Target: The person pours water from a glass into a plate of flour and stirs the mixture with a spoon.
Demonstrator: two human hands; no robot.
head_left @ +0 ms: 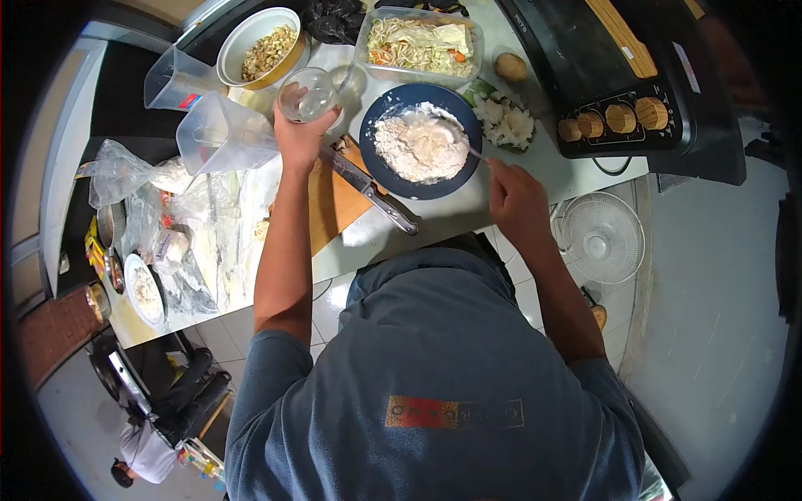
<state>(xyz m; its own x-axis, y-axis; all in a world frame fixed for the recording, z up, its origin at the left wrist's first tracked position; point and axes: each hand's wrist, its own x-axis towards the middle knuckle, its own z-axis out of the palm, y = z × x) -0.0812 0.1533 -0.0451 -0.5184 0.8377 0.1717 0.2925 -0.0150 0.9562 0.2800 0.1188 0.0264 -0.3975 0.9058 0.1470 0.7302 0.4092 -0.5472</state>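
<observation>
Your bowl [418,191] of floury mixture [416,152] sits on the surface [585,179] ahead of you. Keep your right hand [514,196], closed on the spoon [474,154], scraping from the wall inward so flour stays inside; hold the clear cup [309,96], gripped in your left hand [302,138], level. Mind the knife [359,179] lying close by, partly over the board [324,213]; white leafy pieces [505,123] crowd the right, a food-filled container [418,73] behind.
</observation>
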